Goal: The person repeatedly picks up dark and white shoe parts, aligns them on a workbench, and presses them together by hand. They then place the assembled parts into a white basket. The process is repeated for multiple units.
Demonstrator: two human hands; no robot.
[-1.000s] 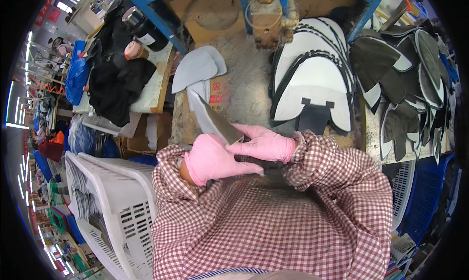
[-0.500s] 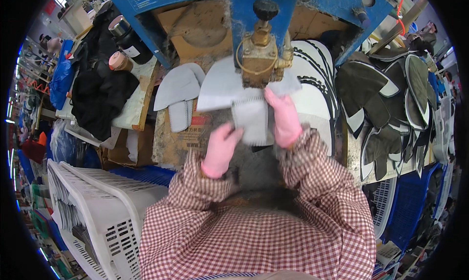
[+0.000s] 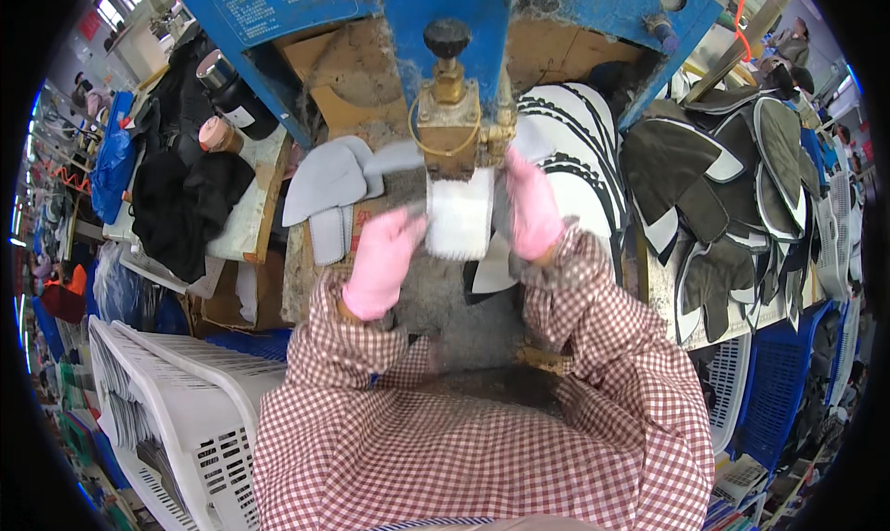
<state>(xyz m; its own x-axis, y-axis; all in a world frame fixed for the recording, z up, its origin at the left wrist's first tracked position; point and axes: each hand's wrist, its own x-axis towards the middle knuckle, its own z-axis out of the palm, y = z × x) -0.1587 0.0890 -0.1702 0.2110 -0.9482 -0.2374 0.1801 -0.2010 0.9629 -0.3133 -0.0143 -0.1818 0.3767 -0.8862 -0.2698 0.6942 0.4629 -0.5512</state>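
Observation:
A white rectangular fabric piece (image 3: 459, 221) with a stitched-looking edge lies flat under the press head (image 3: 449, 128), its upper end hidden. My left hand (image 3: 378, 264), in a pink glove, is at the piece's left edge, its fingertips smeared by motion. On the other side my right hand (image 3: 535, 211), also pink-gloved and blurred, stands just right of the piece, beside the press head. Whether either hand grips anything cannot be made out. Pale fabric shows on both sides of the press head. A white piece with a dark edge (image 3: 493, 270) lies below my right fingers.
Grey-white curved pieces (image 3: 324, 183) lie left of the press. White pieces with black edging (image 3: 570, 114) are fanned out at right, with dark, white-edged pieces (image 3: 732, 179) beyond. A black flask (image 3: 236, 95) and black cloth (image 3: 190, 207) sit at left, above a white plastic basket (image 3: 185, 392).
The stitched rectangular piece has moved up under the press head. My left hand has shifted left, away from over the piece. The whole view has swung slightly.

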